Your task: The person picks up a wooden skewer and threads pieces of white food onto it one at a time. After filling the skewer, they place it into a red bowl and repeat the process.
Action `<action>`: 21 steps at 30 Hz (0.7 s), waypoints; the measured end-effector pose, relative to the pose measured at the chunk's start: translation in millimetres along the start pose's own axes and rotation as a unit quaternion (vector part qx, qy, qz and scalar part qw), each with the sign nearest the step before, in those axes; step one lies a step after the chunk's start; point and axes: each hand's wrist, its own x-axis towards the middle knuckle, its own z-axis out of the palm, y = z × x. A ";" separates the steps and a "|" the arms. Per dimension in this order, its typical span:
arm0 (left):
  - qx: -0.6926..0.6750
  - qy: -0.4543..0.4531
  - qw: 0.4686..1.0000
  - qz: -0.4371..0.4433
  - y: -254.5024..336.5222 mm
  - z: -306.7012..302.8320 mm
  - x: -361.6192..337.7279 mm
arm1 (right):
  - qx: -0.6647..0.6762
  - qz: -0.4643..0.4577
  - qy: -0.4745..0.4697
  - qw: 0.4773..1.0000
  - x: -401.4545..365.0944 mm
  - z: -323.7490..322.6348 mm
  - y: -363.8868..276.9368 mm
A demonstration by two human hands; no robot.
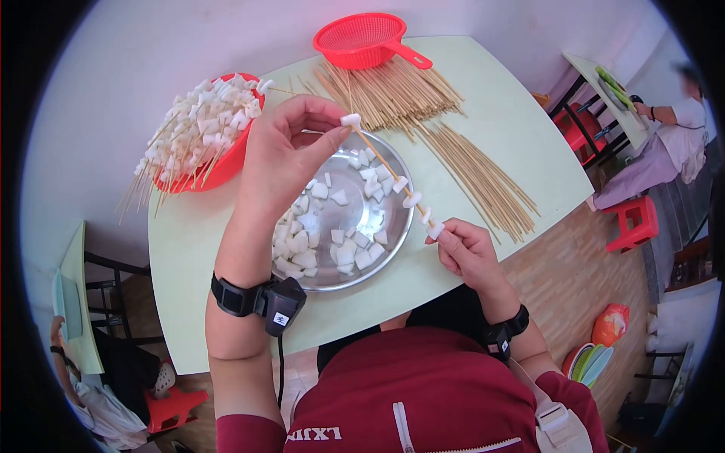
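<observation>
My left hand [291, 147], raised over the bowl, pinches a white chunk [350, 120] at the upper end of a wooden skewer [381, 156]. Several white pieces are threaded along the skewer's lower part. At its lower end my right hand [466, 249] is closed on the last white piece [436, 230]. Below the skewer, a round metal bowl [325, 215] holds loose white chunks. Left of it a red basket [226, 167] is heaped with filled skewers [200, 124]. Bare skewers [393, 90] lie in a pile at the back, with more [483, 181] spread to the right.
A red colander [361, 41] rests on the bare skewers at the back of the pale table [529, 121]. One person [664, 136] sits at another table at right, with green vegetables [615, 87]. Another person [98, 408] is at lower left, near a red stool [174, 408].
</observation>
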 end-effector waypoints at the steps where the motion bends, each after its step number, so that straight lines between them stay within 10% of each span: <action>1: 0.016 0.006 1.000 0.006 1.8 0.9 -0.7 | 0.003 -0.002 0.001 1.000 -0.1 -0.4 1.1; 13: 0.117 0.089 0.982 0.117 2.8 9.7 -5.1 | 0.148 0.034 -0.049 0.987 3.3 10.6 -2.5; 21: 0.081 0.114 0.980 0.139 2.3 6.0 -3.3 | 0.002 -0.029 0.017 0.999 10.2 21.0 -12.4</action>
